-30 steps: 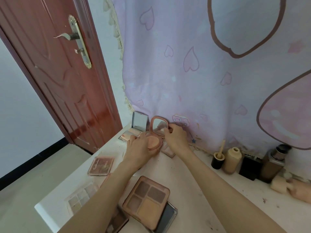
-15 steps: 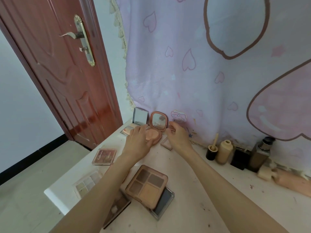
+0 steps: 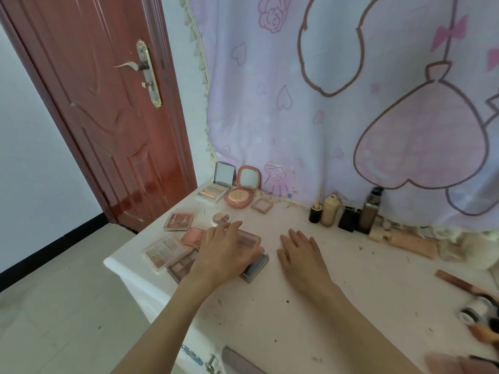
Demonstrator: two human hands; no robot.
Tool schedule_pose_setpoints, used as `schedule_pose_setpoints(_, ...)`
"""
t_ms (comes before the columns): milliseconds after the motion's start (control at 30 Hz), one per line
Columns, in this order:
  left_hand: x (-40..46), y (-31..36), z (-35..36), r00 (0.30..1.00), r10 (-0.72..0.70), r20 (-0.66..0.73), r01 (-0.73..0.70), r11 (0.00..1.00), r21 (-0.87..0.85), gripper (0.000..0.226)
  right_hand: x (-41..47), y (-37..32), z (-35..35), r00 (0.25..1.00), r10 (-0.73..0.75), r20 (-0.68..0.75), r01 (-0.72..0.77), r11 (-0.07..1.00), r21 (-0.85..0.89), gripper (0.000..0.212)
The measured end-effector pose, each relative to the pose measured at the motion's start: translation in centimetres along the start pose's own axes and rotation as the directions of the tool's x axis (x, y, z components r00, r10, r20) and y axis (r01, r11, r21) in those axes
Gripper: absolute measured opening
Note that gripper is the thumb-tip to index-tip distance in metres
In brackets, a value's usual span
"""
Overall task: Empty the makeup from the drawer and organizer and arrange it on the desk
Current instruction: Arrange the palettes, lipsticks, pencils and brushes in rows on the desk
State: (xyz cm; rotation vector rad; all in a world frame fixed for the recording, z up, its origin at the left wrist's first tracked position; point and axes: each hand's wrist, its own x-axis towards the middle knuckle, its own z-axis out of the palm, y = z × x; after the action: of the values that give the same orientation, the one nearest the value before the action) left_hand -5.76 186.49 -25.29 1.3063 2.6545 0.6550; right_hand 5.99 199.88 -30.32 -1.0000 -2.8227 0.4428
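While the round pink compact point(image 3: 241, 189) stands open at the desk's point(image 3: 310, 287) back edge against the curtain point(image 3: 324, 117), just right of a mirrored palette point(image 3: 217, 184), your left hand point(image 3: 225, 252) lies on the brown palette point(image 3: 247, 238) with fingers spread, seemingly gripping nothing. Your right hand point(image 3: 299, 252) rests flat on bare desk, fingers straight. Bottles point(image 3: 348, 214) line the back further right.

brown palette point(image 3: 249, 238): mostly hidden under the left hand point(image 3: 225, 251), only its far right part showing
dark case point(image 3: 255, 267): just its right corner shows past that hand
brushes and jars point(image 3: 479, 310): right of the hand, blurred, cut by the frame edge
round pot point(image 3: 221, 218): beyond the fingertips, lettering unreadable
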Motion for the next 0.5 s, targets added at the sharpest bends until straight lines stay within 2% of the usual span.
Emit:
schedule_pose_setpoints(133, -0.8, 0.5, 0.9, 0.998, -0.052, 0.026, 0.051, 0.997, 0.052, 0.088, -1.9, 0.3, 0.5, 1.0, 0.016, -0.006, -0.016, 0.996, -0.083, 0.051)
schedule_pose_setpoints(333, -0.5, 0.5, 1.5, 0.997, -0.076, 0.012, 0.074, 0.993, 0.096, 0.075, -2.5, 0.4, 0.3, 1.0, 0.014, -0.004, -0.014, 0.997, -0.081, 0.052)
schedule_pose_setpoints(400, -0.2, 0.8, 1.2, 0.995, -0.099, 0.021, 0.099, 0.995, 0.027, 0.075, -2.5, 0.5, 0.2, 1.0, 0.013, -0.01, -0.014, 0.997, -0.076, 0.052)
schedule_pose_setpoints(500, 0.4, 1.0, 0.9, 0.995, -0.085, 0.042, 0.092, 0.975, -0.201, 0.077, -2.6, 0.6, 0.2, 1.0, -0.001, -0.025, -0.001, 0.999, -0.05, 0.05)
